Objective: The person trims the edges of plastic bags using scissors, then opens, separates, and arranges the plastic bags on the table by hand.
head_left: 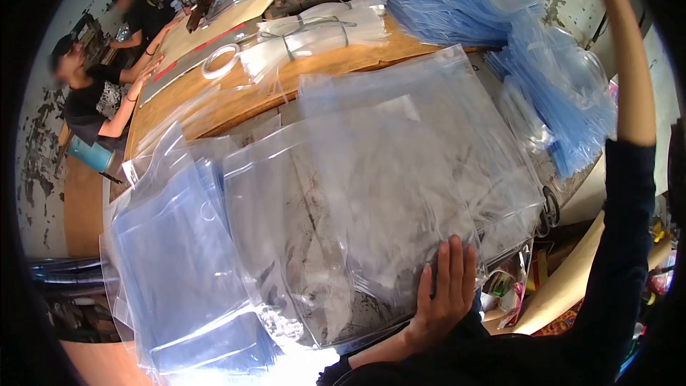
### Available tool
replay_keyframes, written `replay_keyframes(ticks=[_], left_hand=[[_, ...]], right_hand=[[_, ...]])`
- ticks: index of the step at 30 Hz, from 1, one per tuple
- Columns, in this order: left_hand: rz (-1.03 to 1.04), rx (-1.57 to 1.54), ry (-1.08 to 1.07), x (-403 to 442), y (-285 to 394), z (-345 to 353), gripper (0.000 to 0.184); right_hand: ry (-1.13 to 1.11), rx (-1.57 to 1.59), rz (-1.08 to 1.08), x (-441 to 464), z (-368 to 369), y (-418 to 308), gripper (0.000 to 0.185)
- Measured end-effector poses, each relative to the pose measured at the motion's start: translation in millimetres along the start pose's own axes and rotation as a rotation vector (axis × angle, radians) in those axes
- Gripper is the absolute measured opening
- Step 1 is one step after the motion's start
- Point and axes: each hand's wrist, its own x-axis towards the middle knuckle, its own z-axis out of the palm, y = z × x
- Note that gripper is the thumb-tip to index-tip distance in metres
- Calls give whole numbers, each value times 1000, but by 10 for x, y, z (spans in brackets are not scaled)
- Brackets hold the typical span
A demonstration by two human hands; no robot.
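My left hand [446, 286] lies flat with fingers stretched, pressing on the near right edge of a clear plastic bag [386, 193]. Several such bags overlap across the worn table, their edges hard to tell apart. My right arm [632, 78] reaches up along the right side, and its hand is beyond the top of the view. To the left of my left hand is a stack of bluish plastic bags [179, 264], with glare on its near end. A large heap of blue-tinted plastic sheets [457, 0] lies at the back right, spilling over toward me.
A tied bundle of clear plastic [307, 32] and a white tape roll [220, 61] rest on the wooden board [250, 104]. Two people in dark shirts [93, 100] are at the far left. Scissors [549, 211] hang at the table's right edge, near rolled material [564, 279].
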Motion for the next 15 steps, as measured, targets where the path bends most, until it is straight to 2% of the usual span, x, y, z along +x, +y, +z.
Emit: replay_keyframes(ticks=[2, 3, 4, 6, 7, 9, 10, 11, 12, 14, 15], left_hand=[[10, -2, 12, 11, -13, 2, 39], [1, 0, 12, 17, -12, -5, 39], [-3, -9, 11, 23, -16, -11, 40], [-11, -17, 10, 18, -23, -27, 40], [-9, -25, 4, 22, -26, -31, 41], [-23, -33, 1, 35, -14, -25, 41], [-29, -36, 8, 31, -12, -16, 42], [-29, -37, 14, 22, -5, -11, 43], [-28, -34, 13, 25, -4, -6, 43], [-17, -18, 22, 17, -7, -2, 45], [-14, -12, 20, 12, -3, -8, 45]], right_hand=[[-293, 27, 175, -283, -464, 300, 23], [-361, -8, 2, -434, -614, 878, 32], [-355, -110, -53, -658, -834, 1054, 28], [-541, -685, -184, -960, -1247, 1863, 22], [-405, -982, -54, -1276, -1429, 1774, 22], [-245, -1285, 101, -1647, -1634, 1500, 21], [-240, -1301, 121, -1647, -1655, 1331, 20], [-295, -891, 191, -1613, -1592, 1466, 22], [-448, -552, 126, -1545, -1498, 1217, 27], [-283, 116, -152, -1758, -903, 772, 22], [-467, 349, -123, -1795, -702, 444, 21]])
